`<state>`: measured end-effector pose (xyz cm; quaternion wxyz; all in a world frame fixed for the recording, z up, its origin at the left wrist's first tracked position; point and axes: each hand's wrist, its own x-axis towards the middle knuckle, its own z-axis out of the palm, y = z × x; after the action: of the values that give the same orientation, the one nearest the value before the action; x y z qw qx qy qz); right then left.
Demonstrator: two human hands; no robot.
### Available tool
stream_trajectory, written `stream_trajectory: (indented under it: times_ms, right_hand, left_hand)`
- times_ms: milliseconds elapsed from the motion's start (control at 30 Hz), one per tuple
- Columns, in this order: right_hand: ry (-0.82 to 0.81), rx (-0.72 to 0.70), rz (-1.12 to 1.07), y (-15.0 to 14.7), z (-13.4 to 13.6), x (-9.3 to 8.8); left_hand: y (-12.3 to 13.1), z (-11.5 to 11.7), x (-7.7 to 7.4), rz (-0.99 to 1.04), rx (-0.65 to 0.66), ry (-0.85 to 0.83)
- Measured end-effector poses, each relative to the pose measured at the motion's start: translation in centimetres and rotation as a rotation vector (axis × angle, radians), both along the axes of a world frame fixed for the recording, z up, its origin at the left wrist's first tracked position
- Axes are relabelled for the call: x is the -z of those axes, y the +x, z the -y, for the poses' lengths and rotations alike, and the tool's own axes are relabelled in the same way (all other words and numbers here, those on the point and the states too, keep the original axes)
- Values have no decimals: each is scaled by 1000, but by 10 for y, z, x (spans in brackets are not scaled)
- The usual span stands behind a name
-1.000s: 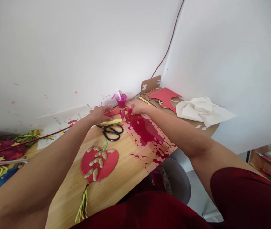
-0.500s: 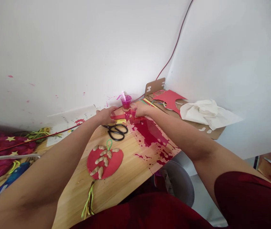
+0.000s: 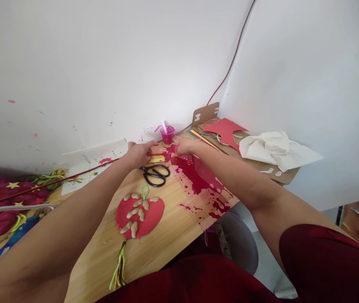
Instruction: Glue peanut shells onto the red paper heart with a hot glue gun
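Both my arms reach to the far corner of the wooden table [image 3: 167, 235]. My left hand [image 3: 139, 154] pinches one end of a red paper strip [image 3: 159, 154] lying just above a yellow strip [image 3: 156, 159]. My right hand [image 3: 184, 145] closes on the strip's other end, over a red paint stain [image 3: 198, 179]. Black scissors [image 3: 156, 174] lie just in front of my left hand. A pink cup [image 3: 167, 134] with a straw stands right behind the hands, against the wall.
A red paper disc with peanuts glued on and a green loop [image 3: 140, 212] lies nearer me. Cut red paper [image 3: 225, 128] and a white cloth [image 3: 274, 148] sit on cardboard [image 3: 274, 171] at right. A grey bin [image 3: 242, 248] stands below the table edge. Yarn and starred fabric [image 3: 5, 195] lie at left.
The hands have drawn closer together at the corner and lowered the red strip toward the table. The view has shifted slightly left, so everything sits a bit further right.
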<state>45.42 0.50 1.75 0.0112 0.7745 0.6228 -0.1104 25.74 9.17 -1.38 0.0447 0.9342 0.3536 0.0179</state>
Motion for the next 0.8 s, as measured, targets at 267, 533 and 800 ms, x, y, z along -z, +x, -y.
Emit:
stream_trajectory:
  times_ms: [267, 533, 800]
  right_hand:
    - [-95, -45, 65, 7, 1, -17]
    - [-50, -82, 15, 21, 4, -29]
    - [129, -123, 80, 35, -6, -20]
  left_hand:
    - [-10, -5, -11, -3, -14, 122]
    - [-17, -13, -17, -128, -143, 217]
    - [-27, -21, -7, -53, -263, 218]
